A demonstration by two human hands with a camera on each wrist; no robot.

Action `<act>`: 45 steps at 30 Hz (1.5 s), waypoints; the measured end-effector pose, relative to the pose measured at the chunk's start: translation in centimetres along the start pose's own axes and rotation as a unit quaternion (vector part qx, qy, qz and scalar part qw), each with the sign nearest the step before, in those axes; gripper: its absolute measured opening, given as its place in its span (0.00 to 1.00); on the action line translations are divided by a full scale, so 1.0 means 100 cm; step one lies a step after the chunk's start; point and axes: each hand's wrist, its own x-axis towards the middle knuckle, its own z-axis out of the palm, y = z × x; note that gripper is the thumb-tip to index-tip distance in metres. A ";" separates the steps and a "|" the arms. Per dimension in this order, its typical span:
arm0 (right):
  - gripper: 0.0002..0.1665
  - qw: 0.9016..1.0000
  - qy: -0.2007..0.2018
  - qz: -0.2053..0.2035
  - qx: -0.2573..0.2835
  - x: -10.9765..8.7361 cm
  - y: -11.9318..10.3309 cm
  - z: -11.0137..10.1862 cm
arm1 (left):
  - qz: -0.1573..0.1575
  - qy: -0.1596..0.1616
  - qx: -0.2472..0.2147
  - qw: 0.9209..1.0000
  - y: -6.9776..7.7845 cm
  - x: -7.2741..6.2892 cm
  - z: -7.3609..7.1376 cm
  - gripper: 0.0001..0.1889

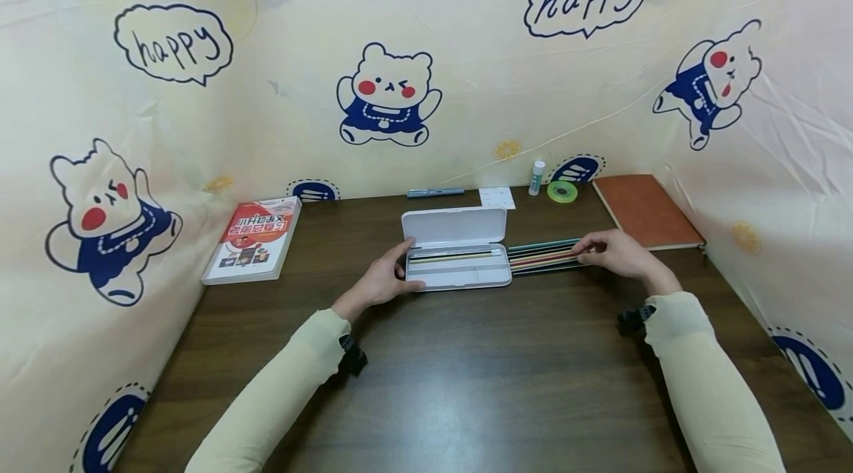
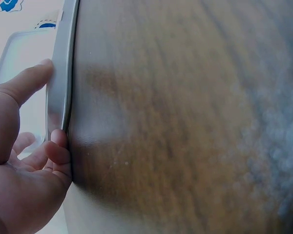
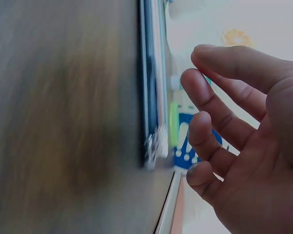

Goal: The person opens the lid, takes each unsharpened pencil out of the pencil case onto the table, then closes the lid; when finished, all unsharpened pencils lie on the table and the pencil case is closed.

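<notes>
A white pencil case [image 1: 460, 277] lies with its lid [image 1: 455, 229] raised at the back. Inside its rear compartment are a few slim pencils [image 1: 448, 258]. My left hand [image 1: 385, 274] grips the case's left end, thumb on the front side; in the left wrist view the thumb [image 2: 31, 80] presses the case wall. Several coloured pencils [image 1: 541, 257] lie side by side on the table, right of the case. Over their right ends is my right hand [image 1: 613, 255]. In the right wrist view, its loosely bent fingers [image 3: 198, 90] are apart from the pencils [image 3: 154, 87], holding nothing.
A workbook [image 1: 253, 240] lies at the left and a brown notebook [image 1: 649, 210] at the back right. Along the back are a blue pen [image 1: 435, 192], a white card [image 1: 497, 197], a glue stick [image 1: 536, 178] and green tape [image 1: 562, 192]. Printed cloth hangs around the table.
</notes>
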 end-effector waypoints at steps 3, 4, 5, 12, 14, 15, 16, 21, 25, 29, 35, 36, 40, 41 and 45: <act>0.09 1.000 0.002 -0.018 0.011 0.004 -0.011 0.003 | 0.001 0.001 -0.002 1.000 0.000 0.000 0.000 0.51; 0.09 1.000 0.002 -0.025 0.013 0.005 -0.014 0.005 | 0.002 0.001 -0.002 1.000 0.000 0.000 0.000 0.51; 0.10 0.999 0.002 -0.032 0.014 0.007 -0.018 0.006 | 0.003 0.001 -0.002 1.000 0.000 0.000 0.000 0.51; 0.12 0.998 -0.016 -0.062 0.021 0.021 -0.045 0.021 | 0.006 0.000 -0.002 1.000 0.000 -0.002 0.000 0.51; 0.13 0.997 -0.022 -0.068 0.023 0.025 -0.052 0.026 | 0.008 0.001 -0.001 1.000 0.000 -0.001 0.000 0.51; 0.13 0.997 -0.025 -0.071 0.025 0.027 -0.056 0.028 | 0.009 0.001 -0.001 1.000 -0.001 -0.001 0.000 0.51; 0.13 0.996 -0.027 -0.076 0.024 0.030 -0.060 0.031 | 0.010 0.002 0.000 1.000 -0.001 -0.001 0.000 0.51; 0.12 0.994 -0.038 -0.099 0.025 0.039 -0.077 0.043 | 0.011 0.004 0.003 1.000 -0.001 -0.001 0.001 0.51; 0.12 0.992 -0.045 -0.114 0.022 0.045 -0.088 0.052 | 0.010 0.003 0.004 1.000 -0.001 -0.001 0.001 0.50; 0.12 0.990 -0.050 -0.128 0.012 0.051 -0.095 0.060 | 0.011 0.001 0.002 1.000 -0.001 -0.002 0.000 0.50; 0.13 0.988 -0.062 -0.141 0.001 0.059 -0.101 0.069 | 0.008 0.001 -0.001 1.000 -0.001 -0.001 0.000 0.51; 0.14 0.988 -0.065 -0.140 -0.003 0.060 -0.102 0.070 | 0.008 0.001 -0.001 1.000 -0.001 -0.001 0.000 0.51; 0.14 0.988 -0.072 -0.132 -0.022 0.063 -0.105 0.072 | 0.007 -0.001 -0.004 1.000 -0.002 -0.001 0.000 0.51; 0.13 0.988 -0.074 -0.131 -0.026 0.064 -0.106 0.073 | 0.006 -0.001 -0.005 1.000 -0.002 -0.001 0.000 0.50; 0.13 0.988 -0.076 -0.127 -0.036 0.066 -0.109 0.074 | 0.005 -0.001 -0.005 1.000 -0.002 0.000 0.001 0.51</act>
